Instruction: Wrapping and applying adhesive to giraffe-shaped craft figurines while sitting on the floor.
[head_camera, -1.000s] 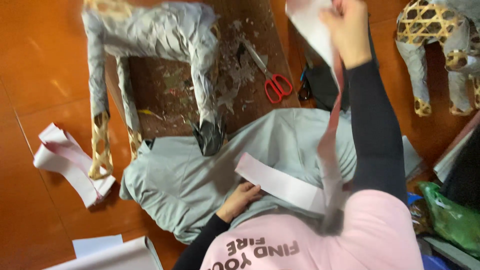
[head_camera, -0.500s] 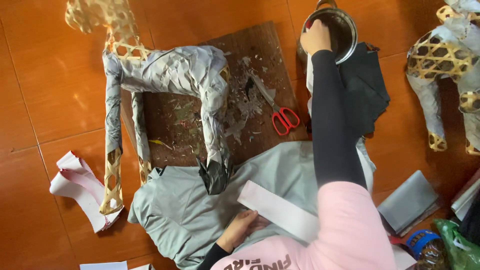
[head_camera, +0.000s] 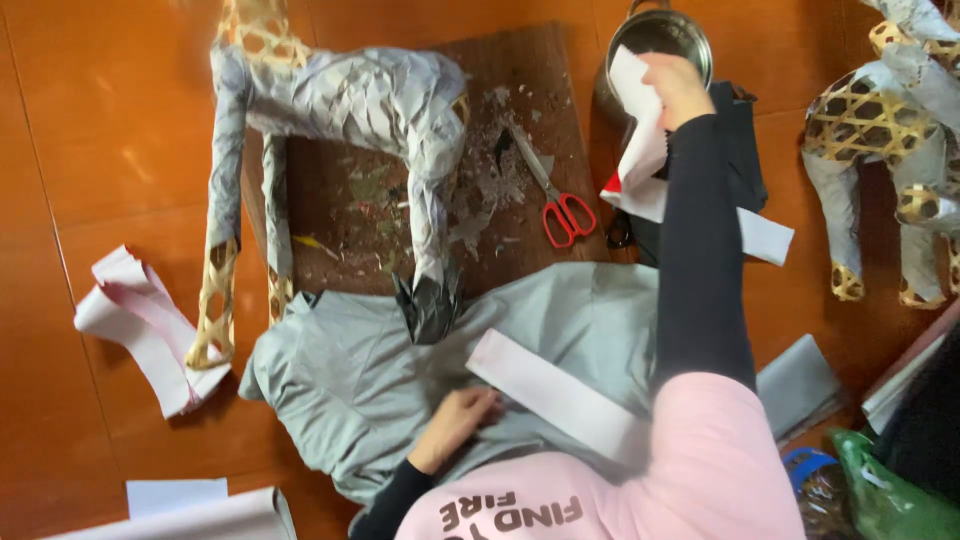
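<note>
My right hand (head_camera: 678, 88) is stretched far forward and grips a white paper strip (head_camera: 640, 140) at the rim of a metal pot (head_camera: 660, 35). The strip hangs down from the fingers over a black cloth (head_camera: 742, 150). My left hand (head_camera: 452, 425) rests with curled fingers on a grey cloth (head_camera: 350, 380) across my lap. It touches the end of a long white paper strip (head_camera: 560, 400) lying on that cloth. A woven bamboo animal frame (head_camera: 340, 100), partly covered in grey paper, stands on a brown board (head_camera: 520, 90) just beyond the cloth.
Red-handled scissors (head_camera: 565, 215) lie on the board among paper scraps. A second woven animal frame (head_camera: 880, 130) stands at the right. Folded white strips (head_camera: 140, 320) lie on the orange floor at the left. A green bag (head_camera: 885, 495) and a blue tape roll (head_camera: 805, 465) sit at the lower right.
My right hand first held paper up high, then reached down into the pot, and now lifts a white strip at the pot's rim. My left hand stayed on the grey cloth.
</note>
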